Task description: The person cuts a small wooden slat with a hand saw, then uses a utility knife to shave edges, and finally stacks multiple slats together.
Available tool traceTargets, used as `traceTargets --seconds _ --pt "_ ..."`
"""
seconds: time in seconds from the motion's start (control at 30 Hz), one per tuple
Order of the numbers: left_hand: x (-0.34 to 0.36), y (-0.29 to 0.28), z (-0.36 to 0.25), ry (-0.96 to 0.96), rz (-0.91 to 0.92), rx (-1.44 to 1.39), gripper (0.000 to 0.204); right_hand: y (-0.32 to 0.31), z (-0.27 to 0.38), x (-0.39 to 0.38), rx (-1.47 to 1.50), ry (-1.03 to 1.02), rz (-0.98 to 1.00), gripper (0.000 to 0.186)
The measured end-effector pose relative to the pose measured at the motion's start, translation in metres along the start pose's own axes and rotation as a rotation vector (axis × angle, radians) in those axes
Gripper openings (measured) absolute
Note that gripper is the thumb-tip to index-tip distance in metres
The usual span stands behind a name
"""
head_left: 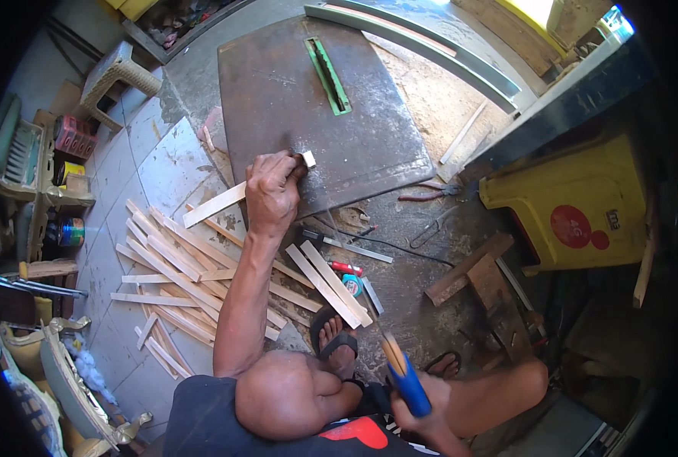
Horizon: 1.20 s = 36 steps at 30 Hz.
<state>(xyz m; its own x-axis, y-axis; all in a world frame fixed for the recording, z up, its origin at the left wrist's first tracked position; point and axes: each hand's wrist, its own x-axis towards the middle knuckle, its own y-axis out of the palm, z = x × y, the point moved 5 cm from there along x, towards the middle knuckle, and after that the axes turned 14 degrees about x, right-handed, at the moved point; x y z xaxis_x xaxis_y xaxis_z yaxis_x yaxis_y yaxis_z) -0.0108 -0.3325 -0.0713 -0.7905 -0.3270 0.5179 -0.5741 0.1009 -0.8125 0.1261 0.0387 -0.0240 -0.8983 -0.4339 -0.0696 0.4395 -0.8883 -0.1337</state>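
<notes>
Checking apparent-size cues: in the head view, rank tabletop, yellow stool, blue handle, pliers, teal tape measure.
1. Tabletop
2. Yellow stool
3. Blue handle, though nearness to the camera enlarges it
4. Pliers and teal tape measure: unranked; pliers longer, tape measure more compact.

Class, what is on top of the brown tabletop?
A green plate; near one corner, the left hand holds a wooden strip. The hand hides the tabletop beneath.

Left fingers [284, 164] hold a wooden strip [215, 206], right fingers [405, 421] a blue handle [411, 390].
</notes>
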Motion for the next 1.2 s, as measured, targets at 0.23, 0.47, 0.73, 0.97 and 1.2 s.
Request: traceTargets --seconds 0.23,0.47,0.73,0.97,1.2 --pt "0.0 -0.005 0.006 -0.017 -0.061 -0.003 0.016 -0.009 0.001 -0.015 0.008 -0.067 0.087 0.012" --pt "-0.001 -0.004 0.002 0.002 -0.027 -0.022 0.016 -0.018 0.017 0.018 -0.059 -0.021 -0.029 0.022" --pt "-0.003 -0.003 0.003 0.006 -0.072 -0.015 0.013 -0.013 0.011 0.006 -0.208 -0.126 -0.054 0.023" --pt "-0.011 0.001 0.011 -0.045 -0.075 -0.02 0.016 -0.048 -0.003 -0.012 -0.699 0.27 -0.264 0.027" --pt "-0.02 -0.019 0.009 -0.117 0.084 0.102 0.017 -0.062 -0.003 0.051 -0.527 -0.396 -0.366 0.034"
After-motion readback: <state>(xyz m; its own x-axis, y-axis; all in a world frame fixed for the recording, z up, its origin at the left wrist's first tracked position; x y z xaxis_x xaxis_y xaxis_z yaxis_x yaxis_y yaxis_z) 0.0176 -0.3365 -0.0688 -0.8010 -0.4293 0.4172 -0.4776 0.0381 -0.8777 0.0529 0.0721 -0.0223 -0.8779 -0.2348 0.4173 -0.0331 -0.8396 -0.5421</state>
